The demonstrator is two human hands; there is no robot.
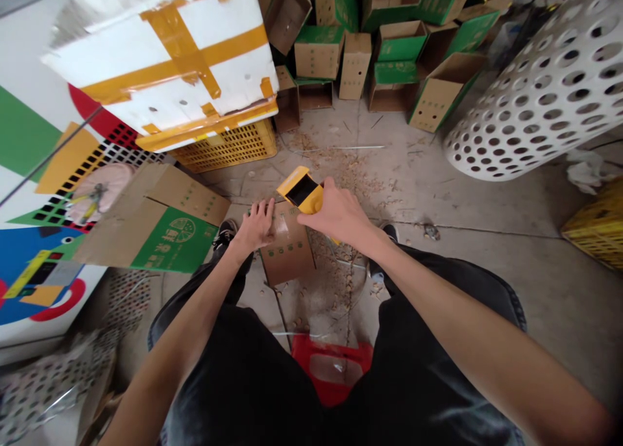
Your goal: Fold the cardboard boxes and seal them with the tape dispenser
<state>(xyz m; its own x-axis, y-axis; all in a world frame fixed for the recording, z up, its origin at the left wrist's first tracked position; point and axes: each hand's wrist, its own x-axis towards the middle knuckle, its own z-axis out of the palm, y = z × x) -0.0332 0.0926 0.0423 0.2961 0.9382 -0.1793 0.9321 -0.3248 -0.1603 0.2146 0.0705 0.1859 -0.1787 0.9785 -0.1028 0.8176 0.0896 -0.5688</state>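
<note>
A small brown cardboard box [289,254] stands on the floor between my feet, with a shiny patch like clear tape on its top. My left hand [257,225] rests on the box's left edge, fingers spread and holding nothing. Above the box's right side, my right hand [341,212] is wrapped round a yellow tape dispenser [304,193] whose dark front faces up and left. My palm and fingers hide part of its body. To the left, nearest my left hand, lies a larger green-and-brown carton [170,228].
Many open green-and-brown cartons [318,50] are piled at the back. A taped white foam box [185,56] sits on a yellow crate [233,144]. At right leans a white perforated basket [540,95]. A red stool [331,368] is beneath me; scraps litter the floor.
</note>
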